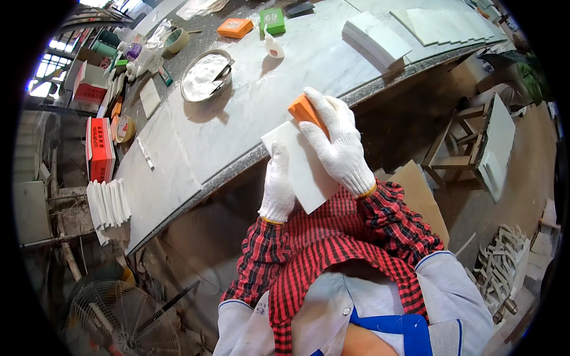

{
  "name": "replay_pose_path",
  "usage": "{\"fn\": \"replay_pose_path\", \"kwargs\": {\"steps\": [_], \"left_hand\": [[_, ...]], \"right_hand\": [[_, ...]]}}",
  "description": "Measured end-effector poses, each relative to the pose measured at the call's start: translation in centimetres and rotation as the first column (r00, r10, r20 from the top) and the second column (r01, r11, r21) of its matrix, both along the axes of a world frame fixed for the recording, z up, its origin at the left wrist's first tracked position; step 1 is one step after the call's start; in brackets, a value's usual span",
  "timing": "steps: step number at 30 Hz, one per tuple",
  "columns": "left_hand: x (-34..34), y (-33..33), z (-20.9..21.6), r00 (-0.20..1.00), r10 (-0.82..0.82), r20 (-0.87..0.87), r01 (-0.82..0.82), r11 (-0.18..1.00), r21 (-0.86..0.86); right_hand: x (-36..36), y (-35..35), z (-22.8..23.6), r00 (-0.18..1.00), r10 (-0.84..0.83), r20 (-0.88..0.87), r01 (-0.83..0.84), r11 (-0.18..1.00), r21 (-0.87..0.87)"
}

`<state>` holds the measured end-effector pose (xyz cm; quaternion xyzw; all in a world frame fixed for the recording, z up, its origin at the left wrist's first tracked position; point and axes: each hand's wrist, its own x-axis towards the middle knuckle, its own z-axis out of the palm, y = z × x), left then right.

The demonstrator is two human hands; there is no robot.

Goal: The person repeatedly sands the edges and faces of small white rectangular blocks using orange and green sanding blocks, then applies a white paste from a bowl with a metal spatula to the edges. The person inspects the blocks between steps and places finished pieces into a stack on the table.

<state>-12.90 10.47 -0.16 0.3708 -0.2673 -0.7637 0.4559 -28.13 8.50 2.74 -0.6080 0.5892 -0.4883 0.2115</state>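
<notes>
A white rectangular tile (pixel 307 172) is held in front of my body, just off the table's near edge. My left hand (pixel 277 184), in a white knit glove, is closed on its left side with the thumb on the face. In my gloved right hand (pixel 341 139) an orange block (pixel 307 114), like a sanding block, is gripped between thumb and fingers. It rests at the tile's upper right edge; whether it presses on the edge is hidden by the hand.
The marble-topped table (pixel 249 124) carries a bowl of white powder (pixel 205 76), a small white squeeze bottle (pixel 272 45), orange (pixel 234 28) and green (pixel 272 21) blocks, and tile stacks (pixel 375 39). A row of white strips (pixel 108 204) stands left. A fan (pixel 124 323) is lower left, a wooden stand (pixel 469 145) right.
</notes>
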Motion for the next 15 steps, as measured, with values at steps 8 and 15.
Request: {"fn": "replay_pose_path", "kwargs": {"steps": [8,15], "left_hand": [[-0.2,-2.7,-0.3,0.935,0.152,-0.319,-0.118,0.985,0.123],[0.1,-2.9,1.4,0.941,0.18,-0.285,-0.158,0.982,0.101]], "right_hand": [[-3.0,5.6,-2.6,0.98,0.111,0.167,-0.132,0.984,0.122],[-6.6,-9.8,-1.9,0.766,-0.187,-0.614,0.157,0.982,-0.103]]}}
